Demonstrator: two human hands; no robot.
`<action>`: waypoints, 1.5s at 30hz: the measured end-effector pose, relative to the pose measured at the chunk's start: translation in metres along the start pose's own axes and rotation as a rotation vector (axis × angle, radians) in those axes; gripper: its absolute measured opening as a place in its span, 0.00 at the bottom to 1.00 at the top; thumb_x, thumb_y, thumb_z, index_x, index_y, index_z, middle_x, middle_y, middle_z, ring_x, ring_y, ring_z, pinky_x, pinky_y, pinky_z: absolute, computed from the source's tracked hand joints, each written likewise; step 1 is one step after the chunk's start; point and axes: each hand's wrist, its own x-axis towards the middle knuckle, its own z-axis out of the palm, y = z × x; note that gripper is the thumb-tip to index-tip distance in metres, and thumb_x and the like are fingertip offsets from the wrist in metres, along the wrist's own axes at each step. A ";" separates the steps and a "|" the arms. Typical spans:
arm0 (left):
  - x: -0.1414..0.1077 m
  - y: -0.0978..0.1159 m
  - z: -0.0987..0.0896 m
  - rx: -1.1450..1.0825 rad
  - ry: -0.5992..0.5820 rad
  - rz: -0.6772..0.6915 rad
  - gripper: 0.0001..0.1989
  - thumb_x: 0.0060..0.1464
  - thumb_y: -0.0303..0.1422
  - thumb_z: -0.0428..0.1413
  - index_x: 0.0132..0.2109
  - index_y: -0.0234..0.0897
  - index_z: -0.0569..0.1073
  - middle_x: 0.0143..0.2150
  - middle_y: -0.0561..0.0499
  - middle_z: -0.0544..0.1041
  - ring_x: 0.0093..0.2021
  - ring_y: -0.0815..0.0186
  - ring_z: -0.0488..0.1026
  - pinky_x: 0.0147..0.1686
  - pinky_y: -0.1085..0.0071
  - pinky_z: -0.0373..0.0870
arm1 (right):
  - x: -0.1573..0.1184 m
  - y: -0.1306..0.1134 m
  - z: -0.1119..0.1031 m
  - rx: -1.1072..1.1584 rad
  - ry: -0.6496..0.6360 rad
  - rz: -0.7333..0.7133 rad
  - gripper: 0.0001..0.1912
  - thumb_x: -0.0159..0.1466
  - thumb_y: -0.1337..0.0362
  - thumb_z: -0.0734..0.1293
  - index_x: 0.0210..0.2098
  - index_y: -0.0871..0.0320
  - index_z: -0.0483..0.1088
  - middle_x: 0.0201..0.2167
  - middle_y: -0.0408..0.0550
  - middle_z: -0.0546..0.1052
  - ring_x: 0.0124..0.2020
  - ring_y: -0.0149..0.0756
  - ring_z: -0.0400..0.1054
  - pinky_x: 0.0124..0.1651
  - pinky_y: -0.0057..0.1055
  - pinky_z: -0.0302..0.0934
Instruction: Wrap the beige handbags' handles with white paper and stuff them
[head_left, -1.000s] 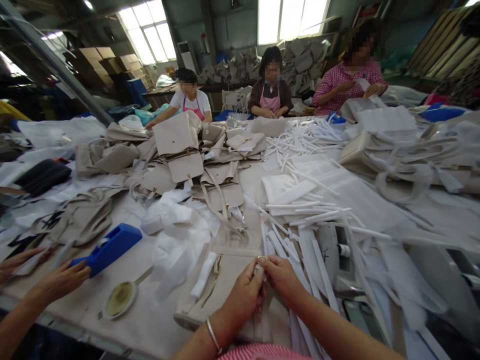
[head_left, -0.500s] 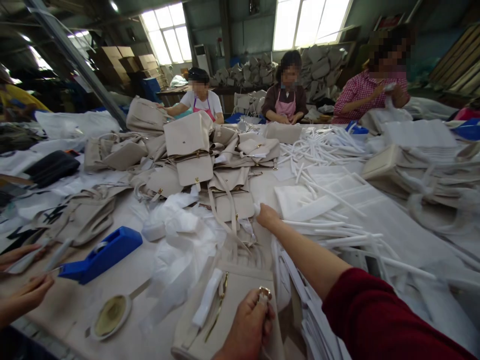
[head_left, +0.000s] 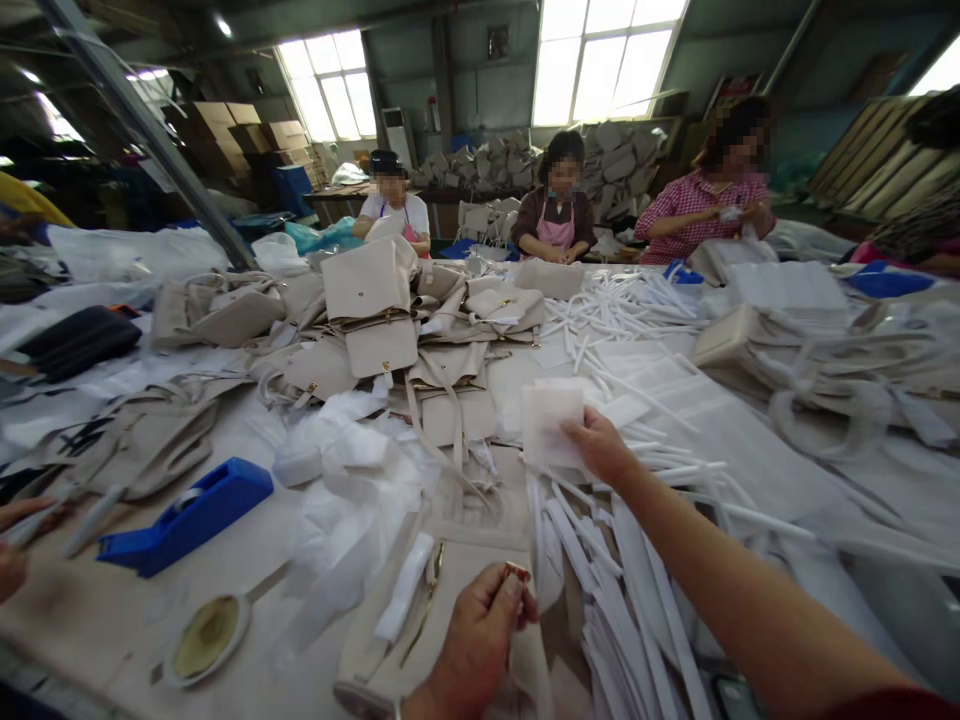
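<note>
A beige bag (head_left: pixel 442 580) lies in front of me, its gold zipper (head_left: pixel 431 600) showing beside a white wrapped strip (head_left: pixel 405 590). My left hand (head_left: pixel 480 625) is closed in a pinch over the bag, on a small gold metal clasp (head_left: pixel 517 571) whose lower part the fingers hide. Farther out, my right hand (head_left: pixel 600 445) grips the edge of a thin, white, translucent sheet (head_left: pixel 553 420) between thumb and fingers. The sheet is held up above the table, left of a heap of white foam rods (head_left: pixel 622 310).
A blue tape dispenser (head_left: pixel 191 515) and a tape roll (head_left: pixel 206 640) lie at the left, near a co-worker's hands (head_left: pixel 19 545). Beige bags (head_left: pixel 375 290) are piled ahead. White paper strips (head_left: pixel 622 600) lie right of my bag. Several people work across the table.
My right hand has drawn back and lifted, and the white sheet now shows in it. My left hand keeps its pinch on the clasp. The camera view has shifted slightly.
</note>
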 end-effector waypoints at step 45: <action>0.019 0.012 -0.001 -0.005 0.024 0.143 0.32 0.60 0.49 0.50 0.63 0.33 0.64 0.42 0.42 0.78 0.35 0.63 0.75 0.37 0.65 0.73 | -0.186 0.000 0.038 0.277 -0.134 0.302 0.21 0.51 0.52 0.76 0.36 0.62 0.78 0.27 0.47 0.79 0.26 0.37 0.70 0.29 0.32 0.63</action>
